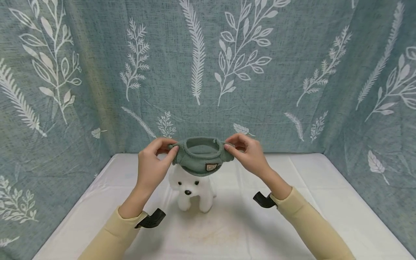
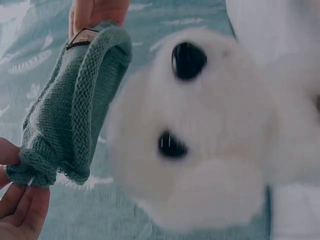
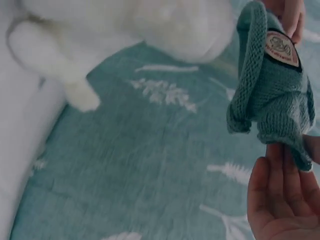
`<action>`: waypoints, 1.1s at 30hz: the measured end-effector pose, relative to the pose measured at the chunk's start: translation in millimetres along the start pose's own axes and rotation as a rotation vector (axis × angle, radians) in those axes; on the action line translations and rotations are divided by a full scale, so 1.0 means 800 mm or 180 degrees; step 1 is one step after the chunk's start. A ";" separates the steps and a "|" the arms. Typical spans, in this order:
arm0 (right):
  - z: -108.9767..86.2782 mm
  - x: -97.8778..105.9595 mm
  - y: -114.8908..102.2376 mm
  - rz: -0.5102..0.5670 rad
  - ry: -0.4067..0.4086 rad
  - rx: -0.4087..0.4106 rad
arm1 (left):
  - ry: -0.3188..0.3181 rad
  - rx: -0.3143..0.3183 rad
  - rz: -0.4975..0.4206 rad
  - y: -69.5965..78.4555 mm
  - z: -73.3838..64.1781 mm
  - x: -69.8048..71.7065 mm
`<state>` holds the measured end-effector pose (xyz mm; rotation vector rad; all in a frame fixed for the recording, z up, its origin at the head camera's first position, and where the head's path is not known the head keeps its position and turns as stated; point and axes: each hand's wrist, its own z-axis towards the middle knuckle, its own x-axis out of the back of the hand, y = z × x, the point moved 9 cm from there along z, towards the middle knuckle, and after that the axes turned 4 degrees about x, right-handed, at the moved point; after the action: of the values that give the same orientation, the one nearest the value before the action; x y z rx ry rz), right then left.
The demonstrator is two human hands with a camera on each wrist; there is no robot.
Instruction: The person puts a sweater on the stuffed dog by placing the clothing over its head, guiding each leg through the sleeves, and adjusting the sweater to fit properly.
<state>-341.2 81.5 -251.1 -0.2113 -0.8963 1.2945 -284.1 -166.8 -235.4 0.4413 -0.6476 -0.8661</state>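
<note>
A small green knitted sweater [image 1: 198, 164] with a stitched label hangs stretched between both hands, its round neck opening tipped toward the head camera. My left hand [image 1: 152, 164] pinches one sleeve between thumb and fingers; my right hand [image 1: 248, 153] pinches the other sleeve the same way. Just below and behind the sweater, a white plush dog [image 1: 188, 187] stands on the table facing me, the top of its head hidden by the knit. In the left wrist view the dog's face [image 2: 200, 115] fills the middle, beside the sweater [image 2: 75, 105]. The right wrist view shows the sweater's label [image 3: 281, 48] close up.
A white cloth covers the table [image 1: 276, 224]. Blue-green curtains [image 1: 208, 72] with white leaf prints stand behind it and on both sides. Black wrist camera mounts [image 1: 151, 219] stick out from the cream sleeves [image 1: 110, 234].
</note>
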 end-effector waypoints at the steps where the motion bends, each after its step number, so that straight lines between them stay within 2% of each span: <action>1: 0.002 -0.004 -0.002 -0.0011 0.0002 0.0023 | 0.0014 0.0026 0.0025 -0.003 0.000 0.004; 5: 0.007 -0.021 -0.015 -0.0010 0.0009 0.0039 | 0.0026 0.0161 0.0120 -0.017 -0.002 0.019; 9: 0.008 -0.037 -0.012 -0.0012 0.0018 0.0049 | 0.0020 0.0297 0.0240 -0.031 -0.008 0.027; 15: 0.004 -0.058 -0.005 -0.0133 -0.0086 -0.0174 | 0.0003 0.0304 0.0358 -0.044 -0.019 0.030; 18: 0.002 -0.064 0.000 -0.0218 -0.0091 -0.0313 | -0.0050 0.0339 0.0409 -0.052 -0.023 0.027; 24: -0.006 -0.074 0.017 -0.0360 -0.0141 -0.0544 | -0.0253 0.0464 0.0492 -0.073 -0.031 0.010; 29: -0.016 -0.084 0.035 -0.0360 -0.0278 -0.0770 | -0.0412 0.0693 0.0534 -0.095 -0.041 -0.001; 33: -0.022 -0.089 0.043 -0.0299 -0.0347 -0.0822 | -0.0536 0.0882 0.0469 -0.108 -0.048 -0.005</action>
<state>-354.6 34.6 -315.3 -0.2992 -1.1541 1.1097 -307.9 -209.4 -316.3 0.5656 -0.9500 -0.6797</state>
